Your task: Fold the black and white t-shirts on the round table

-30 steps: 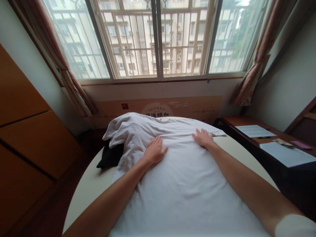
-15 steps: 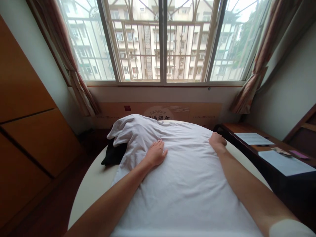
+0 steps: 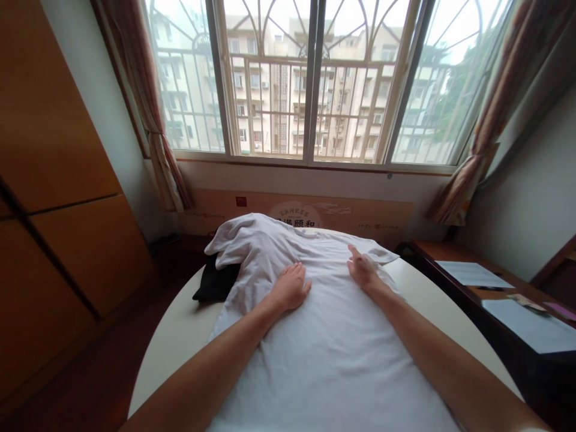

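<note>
A pale, wrinkled cloth garment (image 3: 324, 336) is spread over a round white table (image 3: 166, 342), bunched up at its far left part. My left hand (image 3: 291, 286) lies flat on the cloth left of the middle, fingers spread. To its right, my right hand (image 3: 362, 270) is over the cloth, thumb and fingers apart, holding nothing. Whether its underside touches the fabric is hard to tell. Beside the bunched cloth, partly under it, lies a black item (image 3: 218, 282) on the table's left side.
Beyond the table are a printed board (image 3: 382, 210) and a barred window (image 3: 310, 108) between curtains. On the right, a dark wooden desk (image 3: 427, 249) bears papers (image 3: 472, 273). An orange-brown cabinet (image 3: 81, 258) stands at the left.
My right hand has let go of the cloth's right edge and moved left over the fabric, its fingers now open. My left hand stays on the cloth. The view has shifted slightly.
</note>
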Tool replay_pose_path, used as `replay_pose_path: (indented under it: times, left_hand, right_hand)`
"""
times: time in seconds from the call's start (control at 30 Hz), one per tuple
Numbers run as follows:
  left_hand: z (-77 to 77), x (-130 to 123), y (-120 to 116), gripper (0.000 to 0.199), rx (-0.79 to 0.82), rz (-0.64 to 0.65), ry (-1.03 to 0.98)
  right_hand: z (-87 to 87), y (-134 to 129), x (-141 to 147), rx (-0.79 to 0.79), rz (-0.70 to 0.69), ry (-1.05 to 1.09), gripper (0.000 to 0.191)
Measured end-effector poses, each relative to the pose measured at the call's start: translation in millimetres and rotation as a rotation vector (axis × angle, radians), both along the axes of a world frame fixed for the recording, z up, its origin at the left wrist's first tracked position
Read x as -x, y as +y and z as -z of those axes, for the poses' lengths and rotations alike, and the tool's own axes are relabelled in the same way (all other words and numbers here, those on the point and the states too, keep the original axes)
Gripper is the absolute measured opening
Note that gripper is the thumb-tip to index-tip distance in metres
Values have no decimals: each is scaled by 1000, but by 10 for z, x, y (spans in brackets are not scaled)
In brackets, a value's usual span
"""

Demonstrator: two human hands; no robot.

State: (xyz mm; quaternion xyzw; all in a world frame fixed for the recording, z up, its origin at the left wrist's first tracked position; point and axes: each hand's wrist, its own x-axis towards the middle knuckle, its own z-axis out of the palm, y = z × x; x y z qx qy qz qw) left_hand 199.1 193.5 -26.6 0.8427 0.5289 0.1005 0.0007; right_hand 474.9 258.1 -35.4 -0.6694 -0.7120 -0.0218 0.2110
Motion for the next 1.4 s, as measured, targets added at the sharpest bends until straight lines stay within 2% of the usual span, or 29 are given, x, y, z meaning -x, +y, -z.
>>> replay_pose_path:
  times: [0.03, 0.1, 0.17, 0.2, 0.3, 0.43, 0.63, 0.77, 0.87, 0.97, 1.1, 1.2, 1.3, 1.4]
  left_hand:
    - [2, 2, 2, 63, -6, 1, 0]
    - [12, 5, 10, 61, -17, 2, 0]
    - [23, 6, 21, 60, -22, 1, 4]
    - [28, 5, 25, 60, -21, 1, 8]
    - [36, 1, 33, 61, -15, 2, 16]
    - [30, 1, 30, 60, -14, 13, 1]
    - [40, 5, 14, 59, -13, 8, -36]
    - [58, -5, 6, 61, -15, 4, -46]
    - [66, -7, 7, 61, -27, 5, -56]
    - [70, -1, 16, 60, -26, 9, -68]
    - [78, 6, 31, 60, -24, 18, -74]
    - [91, 8, 35, 59, -40, 24, -73]
    - [112, 5, 36, 58, -41, 28, -78]
    - [126, -1, 41, 58, -41, 31, -88]
  right_hand:
    - [14, -5, 15, -51, 52, 17, 58]
    - [30, -12, -58, -113, 267, 73, 57]
    - [39, -13, -235, -48, 469, 120, 64]
    - [43, -10, -339, 11, 520, 137, 67]
    - [64, 17, -602, 118, 464, 157, 53]
    - [72, 65, -738, 102, 399, 178, 37]
    - [-83, 27, -755, -91, 468, 220, 54]
    - [-283, 159, -538, -164, 349, 202, 51]
    - [-421, 382, -186, -168, 172, 159, 44]
    - [-476, 582, 224, -133, -31, 95, 35]
    - [-315, 653, 665, -28, -301, -7, 27]
    - [-83, 607, 815, 88, -405, -42, 55]
    - [100, 584, 771, 158, -369, -55, 70]
    - [183, 603, 571, 225, -221, -83, 77]
